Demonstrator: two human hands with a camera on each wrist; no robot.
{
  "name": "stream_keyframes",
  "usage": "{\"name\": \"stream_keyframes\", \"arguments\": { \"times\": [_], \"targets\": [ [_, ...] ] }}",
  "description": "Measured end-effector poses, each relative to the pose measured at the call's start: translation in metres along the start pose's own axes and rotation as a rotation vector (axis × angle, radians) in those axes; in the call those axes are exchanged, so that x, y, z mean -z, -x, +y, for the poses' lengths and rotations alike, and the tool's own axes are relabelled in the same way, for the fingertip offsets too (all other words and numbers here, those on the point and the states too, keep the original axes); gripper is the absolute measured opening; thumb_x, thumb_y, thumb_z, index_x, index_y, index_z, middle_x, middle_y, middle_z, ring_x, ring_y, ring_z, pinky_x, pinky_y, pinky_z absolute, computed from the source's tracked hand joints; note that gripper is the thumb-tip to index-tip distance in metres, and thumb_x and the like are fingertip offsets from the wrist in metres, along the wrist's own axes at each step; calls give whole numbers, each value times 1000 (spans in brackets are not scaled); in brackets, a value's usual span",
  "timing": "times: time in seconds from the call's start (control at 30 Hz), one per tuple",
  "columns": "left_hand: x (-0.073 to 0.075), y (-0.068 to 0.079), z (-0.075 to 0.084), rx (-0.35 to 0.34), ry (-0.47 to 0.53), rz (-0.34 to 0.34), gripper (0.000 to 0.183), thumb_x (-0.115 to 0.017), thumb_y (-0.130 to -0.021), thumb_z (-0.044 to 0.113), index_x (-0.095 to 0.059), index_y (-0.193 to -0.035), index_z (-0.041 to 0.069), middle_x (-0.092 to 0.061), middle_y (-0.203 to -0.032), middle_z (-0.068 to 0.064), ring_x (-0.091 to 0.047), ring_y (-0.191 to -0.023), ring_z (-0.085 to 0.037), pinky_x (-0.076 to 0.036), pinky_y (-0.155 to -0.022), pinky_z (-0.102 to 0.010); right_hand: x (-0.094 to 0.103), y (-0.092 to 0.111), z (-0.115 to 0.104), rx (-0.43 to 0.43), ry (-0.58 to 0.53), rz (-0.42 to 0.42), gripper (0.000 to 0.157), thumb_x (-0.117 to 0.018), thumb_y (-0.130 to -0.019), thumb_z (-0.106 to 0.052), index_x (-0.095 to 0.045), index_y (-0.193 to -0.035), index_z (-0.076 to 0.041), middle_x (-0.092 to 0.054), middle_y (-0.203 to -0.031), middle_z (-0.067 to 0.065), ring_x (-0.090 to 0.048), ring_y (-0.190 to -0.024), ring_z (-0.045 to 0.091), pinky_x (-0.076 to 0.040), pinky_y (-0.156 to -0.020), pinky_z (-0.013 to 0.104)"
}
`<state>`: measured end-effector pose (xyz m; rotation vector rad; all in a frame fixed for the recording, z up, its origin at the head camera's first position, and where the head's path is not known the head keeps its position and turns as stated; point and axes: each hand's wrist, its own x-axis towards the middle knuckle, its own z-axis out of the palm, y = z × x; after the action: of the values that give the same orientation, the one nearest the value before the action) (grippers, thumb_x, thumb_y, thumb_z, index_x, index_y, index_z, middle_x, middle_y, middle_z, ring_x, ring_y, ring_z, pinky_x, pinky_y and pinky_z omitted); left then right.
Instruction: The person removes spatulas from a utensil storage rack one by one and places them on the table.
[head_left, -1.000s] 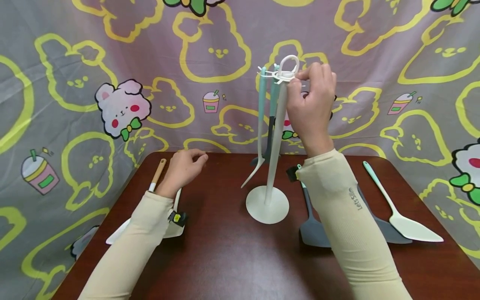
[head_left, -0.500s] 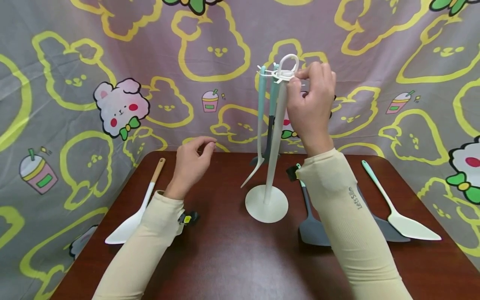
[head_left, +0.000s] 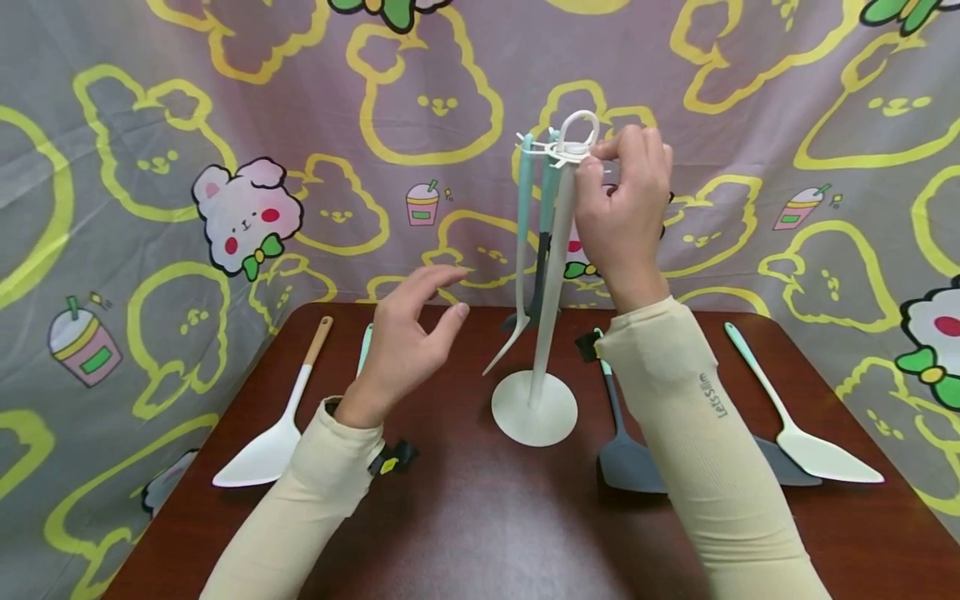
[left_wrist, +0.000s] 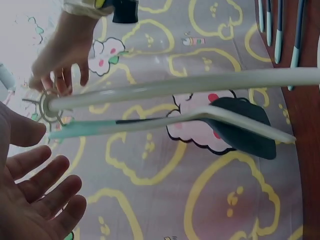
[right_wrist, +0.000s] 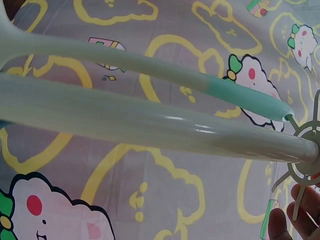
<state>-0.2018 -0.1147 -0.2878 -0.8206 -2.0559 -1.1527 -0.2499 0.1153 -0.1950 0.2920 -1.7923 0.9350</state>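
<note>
A cream utensil stand [head_left: 553, 283] rises from a round base on the table, slightly tilted. My right hand [head_left: 628, 208] pinches the hook ring at its top, beside the loop. Two utensils hang from hooks on its left side: a cream one with a mint handle [head_left: 525, 192], and a dark grey spatula [left_wrist: 245, 127] with a mint handle, partly behind it. To the left of them, my left hand [head_left: 408, 337] is raised with thumb and fingers spread, holding nothing. In the right wrist view, the cream utensil's handle [right_wrist: 250, 100] hangs on a hook.
At left lies a white spatula [head_left: 262, 454] with a wooden handle; a mint handle [head_left: 365, 348] shows behind my left hand. On the right are a dark grey spatula [head_left: 628, 467], another partly under my forearm, and a cream spatula [head_left: 821, 457]. Patterned cloth hangs behind.
My left hand has moved right and up toward the stand, and its thumb and fingers have spread apart. My right hand has stayed on the hook ring; the hanging utensils look unmoved.
</note>
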Motion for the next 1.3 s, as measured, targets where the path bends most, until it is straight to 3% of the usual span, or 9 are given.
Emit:
{"name": "stream_keyframes", "arguments": {
  "times": [0.1,0.27,0.5,0.63,0.77,1.0,1.13,1.3],
  "targets": [
    [0,2,6,-30,-16,-15,34,-67,-89,8,-67,-123,7,-67,-125,-9,-62,-121,-21,-51,-102,-40,0,-1,-1,13,7,-2,28,-45,-88,-17,-57,-88,8,-54,-90,22,-34,-84,5,-30,-84,27],
    [0,3,10,-63,-16,-30,34,-65,-90,7,-66,-124,6,-66,-127,-8,-59,-124,-19,-48,-107,-36,3,-2,-4,43,12,-11,28,-46,-89,-17,-58,-87,8,-56,-90,23,-38,-83,10,-33,-81,28],
    [-3,3,13,-81,-12,-32,32,-65,-90,7,-67,-122,6,-65,-125,-9,-59,-122,-20,-47,-107,-36,13,-4,-2,141,27,-69,27,-51,-92,-16,-66,-90,7,-65,-94,23,-56,-91,33,-42,-71,24],
    [-4,4,14,-83,-9,-35,32,-65,-90,7,-67,-121,6,-65,-125,-9,-59,-122,-21,-47,-106,-38,16,-4,-2,150,38,-63,28,-52,-92,-16,-70,-93,6,-69,-99,22,-60,-97,35,-44,-82,31],
    [-5,6,13,-71,-12,-40,31,-65,-90,8,-68,-121,6,-65,-126,-9,-59,-122,-22,-48,-106,-40,20,-3,-1,131,56,-44,31,-52,-94,-17,-74,-97,4,-67,-103,22,-55,-102,38,-39,-95,40],
    [-5,9,11,-56,-18,-35,31,-65,-89,8,-68,-120,7,-65,-126,-9,-59,-122,-22,-48,-105,-40,22,-2,4,85,47,-84,33,-50,-96,-18,-73,-107,2,-64,-107,23,-51,-102,37,-36,-92,42],
    [-6,11,8,-54,-17,-28,31,-66,-89,7,-69,-120,6,-65,-125,-10,-60,-121,-23,-48,-104,-41,22,-2,8,26,40,-83,33,-49,-96,-18,-70,-114,0,-63,-113,21,-52,-101,31,-39,-88,35],
    [-6,13,8,-46,-22,-16,31,-66,-88,6,-69,-119,5,-66,-123,-11,-61,-119,-23,-48,-104,-41,21,-3,15,-45,20,-69,31,-51,-96,-19,-68,-116,-3,-62,-115,16,-55,-106,20,-43,-82,18]
  ]
}}
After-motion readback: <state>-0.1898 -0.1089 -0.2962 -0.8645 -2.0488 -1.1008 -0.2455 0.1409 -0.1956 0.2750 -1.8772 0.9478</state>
